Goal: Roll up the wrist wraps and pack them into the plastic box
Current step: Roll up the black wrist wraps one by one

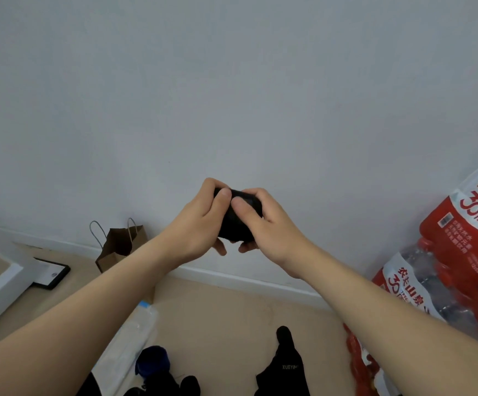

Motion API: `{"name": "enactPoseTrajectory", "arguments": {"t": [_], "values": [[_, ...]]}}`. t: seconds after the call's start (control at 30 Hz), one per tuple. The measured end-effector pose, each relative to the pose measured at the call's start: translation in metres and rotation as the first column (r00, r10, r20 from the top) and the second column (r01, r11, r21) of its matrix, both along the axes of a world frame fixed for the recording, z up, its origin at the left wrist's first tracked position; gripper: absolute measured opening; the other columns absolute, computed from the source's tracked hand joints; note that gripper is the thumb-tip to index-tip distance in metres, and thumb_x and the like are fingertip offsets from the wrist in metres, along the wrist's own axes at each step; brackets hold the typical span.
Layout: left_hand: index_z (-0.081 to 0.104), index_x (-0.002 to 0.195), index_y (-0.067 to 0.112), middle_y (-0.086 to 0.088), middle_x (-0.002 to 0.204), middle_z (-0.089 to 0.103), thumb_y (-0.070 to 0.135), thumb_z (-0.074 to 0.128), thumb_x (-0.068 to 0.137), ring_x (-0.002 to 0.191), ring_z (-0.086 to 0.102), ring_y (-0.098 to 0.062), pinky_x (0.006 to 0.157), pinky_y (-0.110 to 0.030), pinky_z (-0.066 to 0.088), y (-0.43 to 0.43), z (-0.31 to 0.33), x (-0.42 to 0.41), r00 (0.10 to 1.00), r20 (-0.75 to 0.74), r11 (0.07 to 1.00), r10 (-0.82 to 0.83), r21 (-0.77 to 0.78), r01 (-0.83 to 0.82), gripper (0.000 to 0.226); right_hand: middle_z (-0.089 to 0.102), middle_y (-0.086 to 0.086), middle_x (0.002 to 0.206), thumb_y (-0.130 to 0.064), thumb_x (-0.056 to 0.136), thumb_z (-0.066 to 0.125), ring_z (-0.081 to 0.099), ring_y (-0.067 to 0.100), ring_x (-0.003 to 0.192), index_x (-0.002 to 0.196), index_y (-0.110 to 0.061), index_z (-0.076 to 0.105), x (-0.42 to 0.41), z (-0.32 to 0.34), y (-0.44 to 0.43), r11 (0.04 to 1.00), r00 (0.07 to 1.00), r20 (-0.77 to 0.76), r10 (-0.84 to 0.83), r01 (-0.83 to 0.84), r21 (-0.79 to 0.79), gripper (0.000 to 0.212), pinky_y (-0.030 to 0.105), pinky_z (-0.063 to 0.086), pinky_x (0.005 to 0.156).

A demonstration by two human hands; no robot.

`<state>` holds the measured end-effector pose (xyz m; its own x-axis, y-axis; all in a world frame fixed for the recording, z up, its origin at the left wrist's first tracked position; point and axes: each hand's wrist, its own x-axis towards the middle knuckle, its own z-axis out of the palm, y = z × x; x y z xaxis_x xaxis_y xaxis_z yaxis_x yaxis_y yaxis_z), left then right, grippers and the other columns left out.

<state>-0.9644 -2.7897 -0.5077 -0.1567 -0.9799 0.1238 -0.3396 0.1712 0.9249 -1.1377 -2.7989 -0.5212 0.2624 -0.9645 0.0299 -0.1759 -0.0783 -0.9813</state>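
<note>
Pale wall — wrap roll, seemingly upright

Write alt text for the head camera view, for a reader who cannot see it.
The left hand and right hand grip a black rolled wrist wrap, held up before a white wall. On the tan floor below are another black wrap, a brown paper bag and red-labelled water bottle packs.

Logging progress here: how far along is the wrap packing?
Done: a blue roll lies by the plastic box, inside or not I cannot tell. In hand: left hand and right hand grip a black roll. To do: a black wrap lies unrolled on the floor.
</note>
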Motion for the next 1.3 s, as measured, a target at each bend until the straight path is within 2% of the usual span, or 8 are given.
{"name": "enactPoseTrajectory", "arguments": {"t": [0.2,0.33,0.53,0.67,0.77,0.9,1.13,1.3], "values": [[0.047,0.111,0.017,0.001,0.070,0.071,0.038,0.031,0.118,0.054,0.062,-0.007,0.053,-0.022,0.048,0.015,0.002,-0.025,0.997,0.023,0.990,0.076,-0.124,-0.072,0.027,0.073,0.005,0.085,-0.044,0.106,0.062,0.065,0.017,0.054,0.107,-0.014,0.065,0.021,0.004,0.009,0.934,0.906,0.228,-0.357,0.352,0.067,0.030,0.025,0.044,0.042],[0.048,0.115,0.012,-0.005,0.094,0.066,0.038,0.033,0.117,0.064,0.063,-0.006,0.057,-0.017,0.044,0.033,0.000,-0.025,0.991,0.115,0.984,0.074,-0.169,-0.054,0.030,0.070,0.007,0.071,-0.045,0.107,0.058,0.062,0.025,0.046,0.103,-0.011,0.067,0.019,0.005,0.027,0.930,0.907,0.220,-0.360,0.330,0.161,0.035,0.026,0.040,0.039],[0.046,0.114,0.014,-0.001,0.098,0.061,0.034,0.033,0.117,0.081,0.058,-0.008,0.068,-0.021,0.043,0.065,-0.023,0.013,0.961,0.270,0.977,-0.058,-0.181,0.110,0.024,0.071,0.009,0.115,-0.054,0.110,0.049,0.077,0.032,0.091,0.119,-0.025,0.064,0.011,-0.020,0.063,0.997,0.996,-0.063,-0.068,0.069,0.019,0.033,0.037,0.061,0.053],[0.043,0.119,0.022,0.003,0.097,0.065,0.038,0.035,0.116,0.085,0.061,-0.013,0.073,-0.030,0.044,0.078,-0.051,0.043,0.748,0.585,0.942,-0.314,0.092,0.323,0.019,0.071,-0.002,0.117,-0.050,0.102,0.068,0.077,0.017,0.086,0.135,-0.025,0.059,0.007,-0.061,0.096,0.993,0.919,-0.377,0.114,-0.113,0.026,0.042,0.043,0.066,0.063],[0.046,0.133,0.026,0.005,0.106,0.066,0.044,0.043,0.114,0.097,0.061,-0.020,0.087,-0.040,0.048,0.083,-0.075,0.057,0.485,0.765,0.892,-0.424,0.257,0.373,0.027,0.069,-0.009,0.118,-0.040,0.096,0.079,0.067,0.009,0.098,0.137,-0.026,0.062,0.006,-0.094,0.112,0.935,0.705,-0.663,0.253,-0.355,-0.020,0.047,0.037,0.057,0.089],[0.057,0.138,0.028,0.007,0.108,0.059,0.043,0.050,0.111,0.103,0.057,-0.021,0.087,-0.037,0.045,0.094,-0.108,0.066,0.209,0.841,0.835,-0.499,0.403,0.374,0.032,0.061,0.000,0.126,-0.044,0.094,0.078,0.058,0.022,0.122,0.145,-0.027,0.056,0.022,-0.137,0.117,0.892,0.512,-0.792,0.333,-0.443,0.088,0.058,0.036,0.047,0.103],[0.056,0.143,0.025,-0.006,0.129,0.064,0.045,0.051,0.110,0.124,0.059,-0.031,0.085,-0.035,0.040,0.108,-0.161,0.083,0.195,0.783,0.791,-0.590,0.514,0.332,0.038,0.048,0.010,0.130,-0.040,0.099,0.062,0.059,0.038,0.117,0.146,-0.021,0.044,0.072,-0.254,0.142,0.872,0.389,-0.784,0.484,-0.291,0.394,0.054,0.050,0.055,0.101],[0.055,0.144,0.026,0.001,0.110,0.045,0.048,0.058,0.107,0.097,0.050,-0.026,0.079,-0.036,0.039,0.104,-0.177,0.100,0.173,0.762,0.770,-0.624,0.562,0.302,0.043,0.049,0.015,0.142,-0.035,0.103,0.066,0.056,0.037,0.130,0.156,-0.015,0.037,0.093,-0.325,0.166,0.863,0.451,-0.747,0.489,-0.126,0.489,0.063,0.045,0.051,0.108]]}}
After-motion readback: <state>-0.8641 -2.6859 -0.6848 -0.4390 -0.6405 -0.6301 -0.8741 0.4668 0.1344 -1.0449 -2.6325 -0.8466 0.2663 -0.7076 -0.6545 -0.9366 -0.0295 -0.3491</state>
